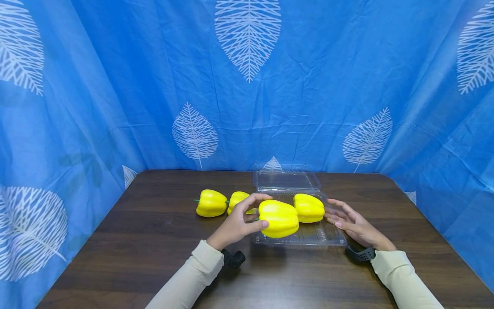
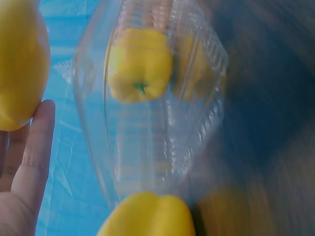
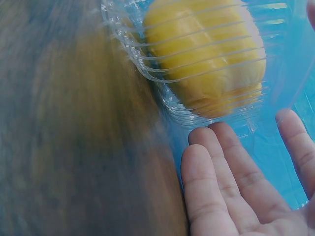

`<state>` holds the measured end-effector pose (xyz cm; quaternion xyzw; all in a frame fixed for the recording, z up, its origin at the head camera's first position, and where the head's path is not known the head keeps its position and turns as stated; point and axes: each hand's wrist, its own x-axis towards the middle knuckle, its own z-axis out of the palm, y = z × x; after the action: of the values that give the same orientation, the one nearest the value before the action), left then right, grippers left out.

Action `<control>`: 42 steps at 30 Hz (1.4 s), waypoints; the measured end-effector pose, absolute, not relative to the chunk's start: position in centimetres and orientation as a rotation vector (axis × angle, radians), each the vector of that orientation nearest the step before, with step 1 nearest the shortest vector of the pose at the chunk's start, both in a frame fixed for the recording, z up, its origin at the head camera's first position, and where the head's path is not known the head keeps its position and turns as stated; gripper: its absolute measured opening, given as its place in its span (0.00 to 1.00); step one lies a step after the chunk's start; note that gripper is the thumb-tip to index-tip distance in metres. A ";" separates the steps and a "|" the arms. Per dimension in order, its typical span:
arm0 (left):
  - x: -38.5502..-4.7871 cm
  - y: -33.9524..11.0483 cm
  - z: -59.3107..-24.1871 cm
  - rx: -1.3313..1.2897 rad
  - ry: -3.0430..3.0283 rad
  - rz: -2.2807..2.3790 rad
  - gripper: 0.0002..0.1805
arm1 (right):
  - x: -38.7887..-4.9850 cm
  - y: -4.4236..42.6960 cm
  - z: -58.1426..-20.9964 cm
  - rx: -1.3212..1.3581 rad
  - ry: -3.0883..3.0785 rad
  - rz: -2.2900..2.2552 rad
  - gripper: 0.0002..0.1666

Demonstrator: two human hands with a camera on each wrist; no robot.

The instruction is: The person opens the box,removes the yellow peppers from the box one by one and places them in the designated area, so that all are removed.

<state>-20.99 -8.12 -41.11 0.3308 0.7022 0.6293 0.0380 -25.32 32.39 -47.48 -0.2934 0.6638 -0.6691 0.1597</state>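
Observation:
My left hand [image 1: 241,223] holds a yellow bell pepper [image 1: 279,219] by its stem end, raised over the front left of a clear plastic container [image 1: 301,241]. In the left wrist view this held pepper [image 2: 22,64] fills the upper left corner. Another yellow bell pepper [image 1: 308,208] sits inside the container at its right side; its green stem shows in the left wrist view [image 2: 140,73]. My right hand [image 1: 356,225] is at the container's right wall, fingers extended. In the right wrist view, its fingertips touch or nearly touch the ribbed wall [image 3: 211,105].
Two more yellow bell peppers lie on the brown table [image 1: 154,240] left of the container: one farther left [image 1: 211,203], the other [image 1: 237,199] partly behind my left hand. The container's hinged lid [image 1: 287,181] stands open at the back, near the blue leaf-patterned curtain [image 1: 308,86].

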 end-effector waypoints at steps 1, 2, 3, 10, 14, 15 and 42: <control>-20.9 -8.3 -41.1 1.009 2.162 1.930 0.34 | -25.3 32.4 -47.4 -0.836 1.897 -1.912 0.34; -20.8 -8.6 -41.2 1.003 2.167 1.929 0.34 | -25.3 32.4 -47.4 -0.833 1.898 -1.911 0.34; -20.8 -8.8 -41.2 0.999 2.172 1.929 0.34 | -25.3 32.4 -47.4 -0.832 1.899 -1.912 0.34; -20.5 -10.7 -41.8 0.951 2.185 1.945 0.33 | -25.3 32.3 -47.2 -0.843 1.891 -1.914 0.34; -20.4 -11.9 -42.3 0.923 2.226 1.934 0.33 | -25.3 32.3 -47.2 -0.845 1.886 -1.916 0.34; -20.4 -12.2 -42.4 0.919 2.240 1.927 0.33 | -25.3 32.3 -47.2 -0.845 1.886 -1.917 0.34; -21.0 -19.4 -40.4 0.785 2.208 1.672 0.38 | -25.2 32.4 -47.4 -0.847 1.866 -1.921 0.35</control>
<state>-21.02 -19.44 -40.44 0.2704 0.7602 0.5760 0.1310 -25.16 32.37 -47.36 -0.2975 0.6550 -0.6745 0.1658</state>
